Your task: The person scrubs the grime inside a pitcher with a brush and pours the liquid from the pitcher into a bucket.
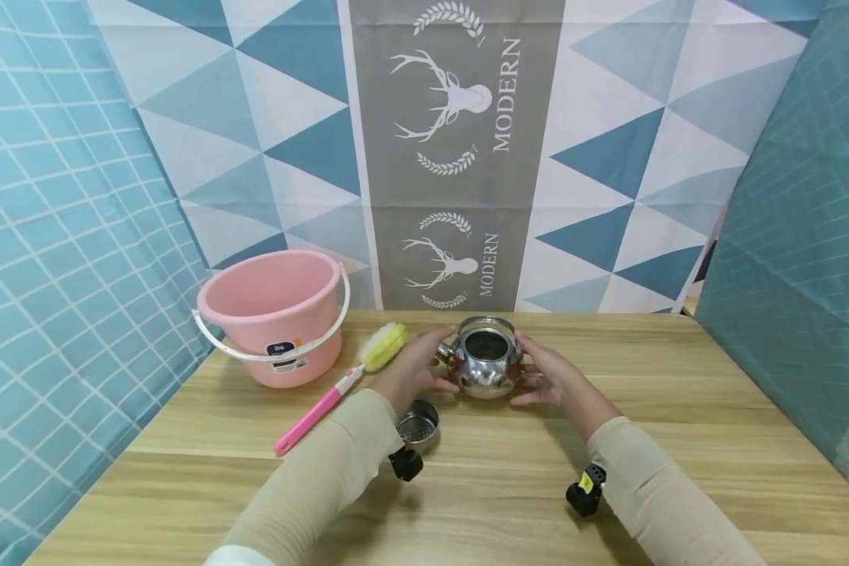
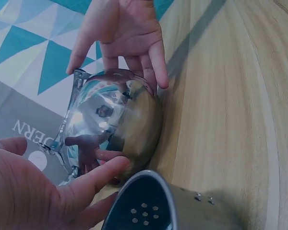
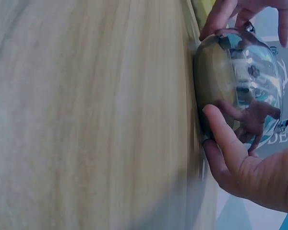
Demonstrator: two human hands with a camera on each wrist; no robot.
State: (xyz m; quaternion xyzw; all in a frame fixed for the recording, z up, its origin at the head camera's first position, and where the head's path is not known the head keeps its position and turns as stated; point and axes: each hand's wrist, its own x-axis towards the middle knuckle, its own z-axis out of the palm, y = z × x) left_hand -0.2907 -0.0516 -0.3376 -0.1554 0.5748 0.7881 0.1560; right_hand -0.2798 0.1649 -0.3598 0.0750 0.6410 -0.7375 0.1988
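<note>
A shiny metal teapot (image 1: 486,369) stands on the table without a lid, its dark round opening facing up. Its spout points left and a handle arches behind the opening. At the spout side, my left hand (image 1: 419,365) has its fingers spread around the body. My right hand (image 1: 548,373) is spread at the opposite side, fingertips right at the belly in the right wrist view. Neither hand's fingers are curled tightly. Below my left hand sits a small perforated metal strainer (image 1: 419,424), partly hidden by the wrist; its holes show in the left wrist view.
Left of the hands lies a cleaning brush (image 1: 325,402) with a pink handle and a yellow-and-white sponge head. Behind it stands a pink bucket (image 1: 276,314) with a white handle. Patterned curtains hang along the back and both sides of the wooden table (image 1: 679,440).
</note>
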